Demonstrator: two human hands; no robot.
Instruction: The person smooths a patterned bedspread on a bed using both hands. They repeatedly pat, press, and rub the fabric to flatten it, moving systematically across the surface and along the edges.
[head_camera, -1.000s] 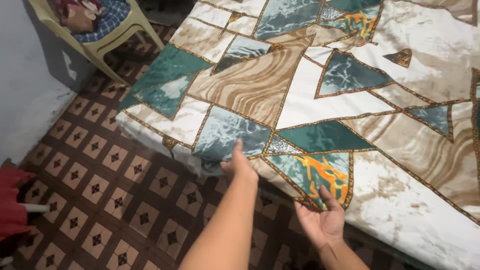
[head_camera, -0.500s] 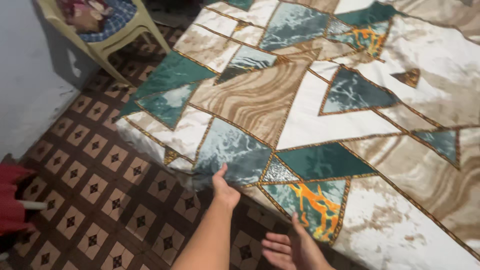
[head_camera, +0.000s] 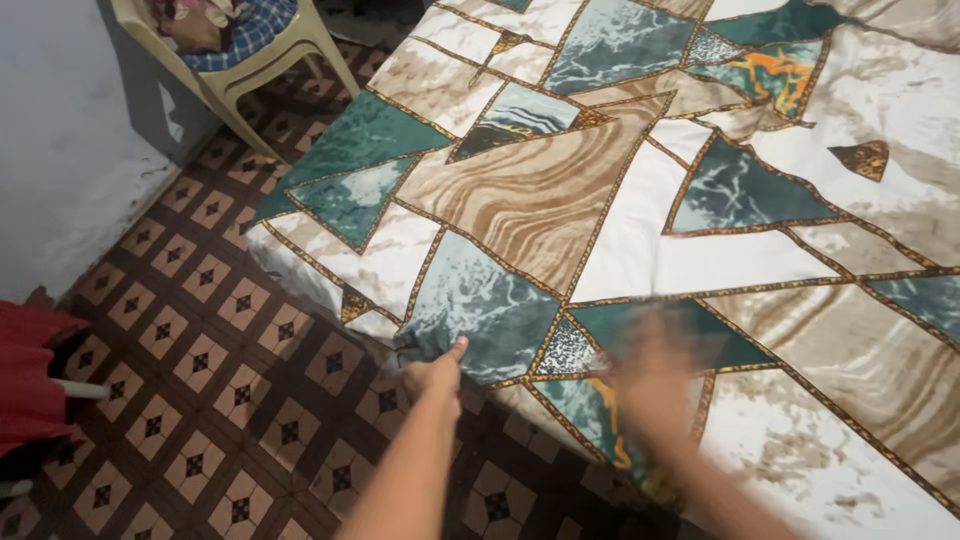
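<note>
Left hand (head_camera: 432, 375) pinched sheet (head_camera: 600, 200) edge at bed's 7 o'clock; right hand (head_camera: 655, 385) blurred, grip indeterminable. Best practice: pull taut, smooth outward.

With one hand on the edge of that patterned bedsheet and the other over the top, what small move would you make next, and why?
Probably a short sideways sweep of the right hand across the bedsheet, while the left hand keeps the edge pinched. The left hand's grip sits on the hanging edge, and the right hand, blurred, is over the top near the orange patch, where the cloth looks slightly rumpled.
</note>
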